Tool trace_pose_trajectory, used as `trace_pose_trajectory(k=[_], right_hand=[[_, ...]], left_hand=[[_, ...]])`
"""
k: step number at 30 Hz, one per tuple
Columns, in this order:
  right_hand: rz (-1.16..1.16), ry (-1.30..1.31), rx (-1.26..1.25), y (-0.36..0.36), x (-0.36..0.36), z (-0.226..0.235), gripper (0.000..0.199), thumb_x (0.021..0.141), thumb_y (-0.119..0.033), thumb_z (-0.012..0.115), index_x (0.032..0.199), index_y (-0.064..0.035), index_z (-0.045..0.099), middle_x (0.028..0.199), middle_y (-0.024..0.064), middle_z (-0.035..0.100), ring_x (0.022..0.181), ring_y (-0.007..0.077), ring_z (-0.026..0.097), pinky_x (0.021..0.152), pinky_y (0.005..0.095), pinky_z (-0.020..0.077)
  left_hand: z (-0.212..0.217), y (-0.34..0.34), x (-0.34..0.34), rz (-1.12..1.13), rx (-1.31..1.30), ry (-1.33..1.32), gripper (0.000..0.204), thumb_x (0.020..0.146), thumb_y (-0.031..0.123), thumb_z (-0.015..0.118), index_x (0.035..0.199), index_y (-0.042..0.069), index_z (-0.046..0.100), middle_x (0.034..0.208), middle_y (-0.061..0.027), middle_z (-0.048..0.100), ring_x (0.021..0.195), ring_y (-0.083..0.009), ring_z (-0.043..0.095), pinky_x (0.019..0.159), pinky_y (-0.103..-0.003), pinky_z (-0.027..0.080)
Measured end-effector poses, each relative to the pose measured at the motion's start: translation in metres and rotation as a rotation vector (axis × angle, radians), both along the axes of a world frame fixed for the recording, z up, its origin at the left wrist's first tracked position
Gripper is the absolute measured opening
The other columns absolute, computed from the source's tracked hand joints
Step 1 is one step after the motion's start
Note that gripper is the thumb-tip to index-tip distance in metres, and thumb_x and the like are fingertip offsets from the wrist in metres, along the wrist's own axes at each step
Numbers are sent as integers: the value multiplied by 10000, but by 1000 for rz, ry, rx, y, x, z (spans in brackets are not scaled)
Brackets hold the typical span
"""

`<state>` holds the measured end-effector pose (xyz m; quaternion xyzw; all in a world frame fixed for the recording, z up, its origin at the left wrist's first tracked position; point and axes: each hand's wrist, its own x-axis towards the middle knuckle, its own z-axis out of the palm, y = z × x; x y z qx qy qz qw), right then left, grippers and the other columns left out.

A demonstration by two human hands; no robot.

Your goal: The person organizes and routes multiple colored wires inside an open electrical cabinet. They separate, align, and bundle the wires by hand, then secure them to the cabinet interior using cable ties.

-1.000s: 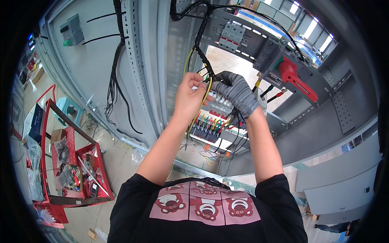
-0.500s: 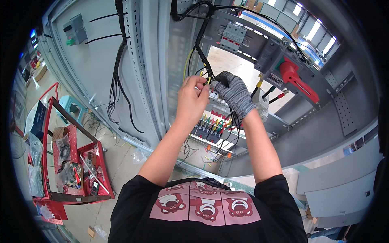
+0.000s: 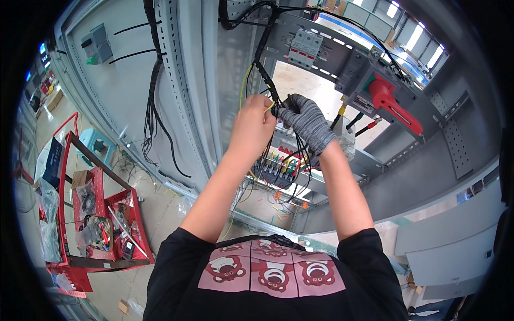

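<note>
A black-wrapped wire harness (image 3: 265, 75) runs down inside the grey cabinet to both hands. My bare left hand (image 3: 251, 125) is closed, fingers pinched on a thin yellow wire (image 3: 271, 106) beside the harness. A yellow-green length (image 3: 244, 84) loops down behind that hand. My right hand (image 3: 308, 125), in a grey knitted glove, is curled round the lower end of the harness; its fingertips are partly hidden. Loose black wires (image 3: 306, 174) dangle below the hands, in front of a terminal row (image 3: 276, 174) with coloured wires.
A red-handled switch (image 3: 393, 104) and a white breaker block (image 3: 305, 48) sit on the cabinet's upper rail. Another black wire bundle (image 3: 152, 107) hangs on the door panel at left. A red tool cart (image 3: 142, 224) and a blue stool (image 3: 96, 144) stand on the floor.
My left hand has shifted slightly left and turned, its fingers drawn tighter together. The yellow wire shows more at its fingertips. My right hand stays almost in place on the harness.
</note>
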<state>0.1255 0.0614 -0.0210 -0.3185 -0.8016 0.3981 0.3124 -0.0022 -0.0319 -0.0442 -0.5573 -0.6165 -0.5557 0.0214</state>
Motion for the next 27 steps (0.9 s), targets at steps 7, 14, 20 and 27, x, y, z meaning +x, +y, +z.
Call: trace_pose_trajectory(k=[7, 14, 20, 27], right_hand=[[2, -52, -28, -1, 3, 6, 185, 819, -102, 624, 916, 52, 591, 723, 50, 602, 602, 111, 554, 575, 272, 467], [-11, -38, -10, 3, 4, -1, 167, 822, -102, 610, 915, 36, 593, 717, 41, 598, 596, 104, 539, 596, 265, 462], [10, -44, -226, -11, 7, 24, 225, 849, -227, 623, 885, -5, 639, 685, 24, 595, 624, 86, 532, 581, 233, 440], [52, -42, 60, 8, 3, 1, 359, 792, -324, 673, 818, 29, 612, 674, 93, 632, 614, 196, 587, 617, 333, 479]], left_hand=[[14, 3, -16, -544, -372, -723, 125, 865, 130, 576, 928, 26, 604, 720, 36, 524, 618, -47, 451, 542, -217, 358], [-14, 20, -7, -484, -103, -652, 124, 895, 194, 589, 888, 71, 584, 679, 71, 493, 553, -20, 381, 479, -193, 278], [3, 13, -15, -605, -263, -881, 130, 905, 205, 575, 882, 77, 571, 729, 42, 585, 547, -17, 377, 482, -187, 266], [0, 17, -20, -616, -246, -769, 122, 889, 174, 593, 912, 61, 551, 748, -1, 620, 639, -39, 478, 582, -198, 350]])
